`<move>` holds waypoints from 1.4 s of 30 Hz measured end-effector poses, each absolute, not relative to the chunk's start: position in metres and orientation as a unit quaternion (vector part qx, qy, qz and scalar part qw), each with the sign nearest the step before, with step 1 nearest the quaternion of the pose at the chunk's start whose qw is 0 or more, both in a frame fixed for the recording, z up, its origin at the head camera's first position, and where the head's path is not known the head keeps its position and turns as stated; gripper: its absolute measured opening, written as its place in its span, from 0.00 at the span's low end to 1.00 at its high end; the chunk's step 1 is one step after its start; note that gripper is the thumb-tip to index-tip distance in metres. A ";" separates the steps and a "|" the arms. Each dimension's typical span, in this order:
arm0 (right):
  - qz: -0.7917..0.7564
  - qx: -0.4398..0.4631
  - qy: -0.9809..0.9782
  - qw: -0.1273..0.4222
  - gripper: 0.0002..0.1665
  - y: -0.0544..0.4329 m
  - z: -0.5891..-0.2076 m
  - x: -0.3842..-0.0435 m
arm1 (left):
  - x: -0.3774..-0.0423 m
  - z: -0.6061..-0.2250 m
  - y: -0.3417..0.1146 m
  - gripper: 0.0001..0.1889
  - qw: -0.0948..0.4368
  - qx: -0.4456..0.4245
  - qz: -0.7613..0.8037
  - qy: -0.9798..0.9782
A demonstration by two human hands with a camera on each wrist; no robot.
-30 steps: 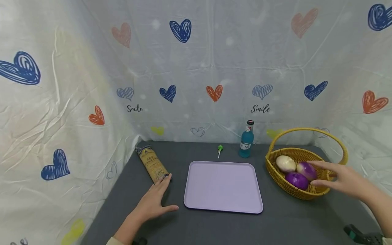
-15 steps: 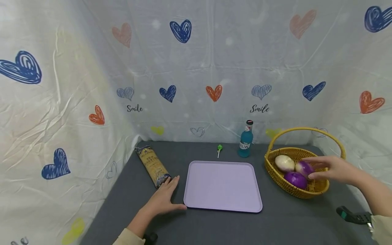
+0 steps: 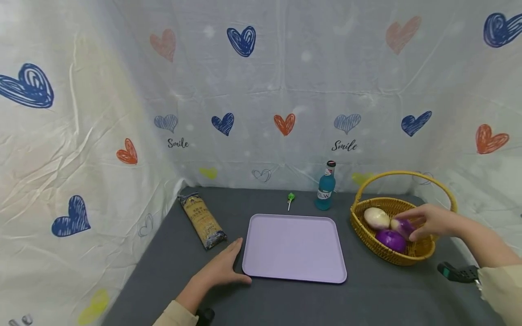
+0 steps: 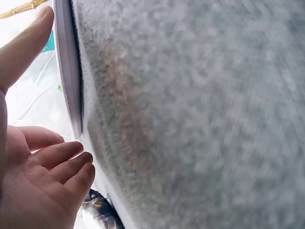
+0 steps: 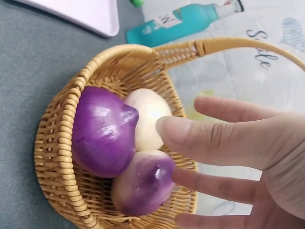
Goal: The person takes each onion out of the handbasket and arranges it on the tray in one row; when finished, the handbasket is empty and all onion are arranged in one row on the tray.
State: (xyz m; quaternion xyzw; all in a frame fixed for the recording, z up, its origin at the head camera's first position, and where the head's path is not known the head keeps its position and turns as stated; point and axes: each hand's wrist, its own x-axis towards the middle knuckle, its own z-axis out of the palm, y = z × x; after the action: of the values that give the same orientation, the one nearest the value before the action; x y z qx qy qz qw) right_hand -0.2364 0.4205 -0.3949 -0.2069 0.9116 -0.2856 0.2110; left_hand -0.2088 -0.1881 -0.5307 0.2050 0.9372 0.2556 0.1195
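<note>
My right hand (image 3: 438, 220) reaches into the yellow wicker basket (image 3: 385, 254), fingers spread around a purple-and-white turnip-like vegetable (image 5: 144, 183). In the right wrist view the thumb and fingers are parted, and I cannot tell whether a fingertip touches it. Beside it in the basket lie a purple onion (image 5: 102, 133) and a whitish round vegetable (image 5: 147, 114). My left hand (image 3: 220, 269), fingers extended and thumb apart, is by the near left corner of the lilac tray (image 3: 295, 249). Nothing shows in that hand in the left wrist view; contact with the tray is unclear.
A golden printed packet (image 3: 201, 222) lies at the left of the grey table (image 3: 277, 301). Behind the tray are a green lollipop (image 3: 291, 197) and an upright blue bottle (image 3: 326, 186). The basket's tall handle (image 3: 401, 172) arches over its opening.
My left hand has moved right, away from the packet toward the tray's corner. My right hand has shifted left, farther over the purple-and-white vegetable. The head view has shifted slightly.
</note>
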 end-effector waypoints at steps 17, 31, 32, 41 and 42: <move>-0.350 -0.205 0.863 0.302 0.41 0.414 -0.414 -0.252 | -0.210 -0.537 -0.185 0.61 0.154 0.195 0.247 0.937; -0.273 -0.198 0.907 0.252 0.42 0.400 -0.432 -0.251 | -0.209 -0.536 -0.185 0.59 0.161 0.203 0.248 0.933; -0.270 -0.195 0.910 0.248 0.42 0.399 -0.433 -0.250 | -0.209 -0.536 -0.185 0.59 0.161 0.203 0.248 0.933; -0.293 -0.185 0.908 0.235 0.38 0.401 -0.442 -0.247 | -0.210 -0.537 -0.183 0.58 0.165 0.197 0.244 0.935; -0.291 -0.191 0.909 0.231 0.38 0.402 -0.442 -0.247 | -0.210 -0.537 -0.183 0.59 0.165 0.198 0.244 0.935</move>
State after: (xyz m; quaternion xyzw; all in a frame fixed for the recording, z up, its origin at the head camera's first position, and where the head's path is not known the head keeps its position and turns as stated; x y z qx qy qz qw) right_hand -0.2470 0.4016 -0.4418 -0.1909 0.9086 -0.2910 0.2307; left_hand -0.2096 -0.1828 -0.5371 0.1977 0.9350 0.2441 0.1649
